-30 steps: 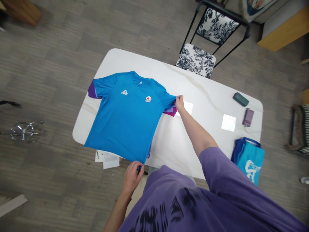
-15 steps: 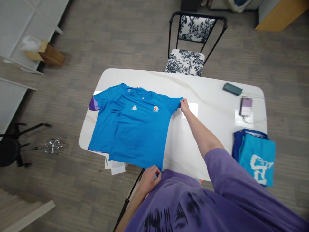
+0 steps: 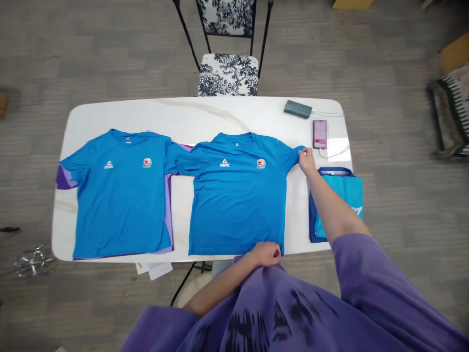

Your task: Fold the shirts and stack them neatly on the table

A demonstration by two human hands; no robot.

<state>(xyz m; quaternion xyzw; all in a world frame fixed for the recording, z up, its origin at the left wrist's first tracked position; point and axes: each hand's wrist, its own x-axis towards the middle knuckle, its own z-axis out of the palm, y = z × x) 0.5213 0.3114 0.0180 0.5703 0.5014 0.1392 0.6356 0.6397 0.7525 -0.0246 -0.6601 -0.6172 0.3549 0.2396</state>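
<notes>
2 blue shirts (image 3: pixel 240 208); right hand (image 3: pixel 307 160) pinches 1 sleeve (image 3: pixel 292 155), left hand (image 3: pixel 266 253) pinches same shirt's hem (image 3: pixel 220 252).

Right arm (image 3: pixel 337 212): extended forward, away from the torso, the forearm running up and to the left across the view. Right hand (image 3: pixel 307 161): closed in a pinch, thumb and fingertips drawn together, back of the hand largely visible. Left arm (image 3: pixel 219 284): held low, close to the front of the torso, the forearm slanting up and to the right. Left hand (image 3: pixel 268 253): fingers curled inward, thumb near the fingertips. The two hands stand well apart, the right farther forward. Both forearms are bare.
</notes>
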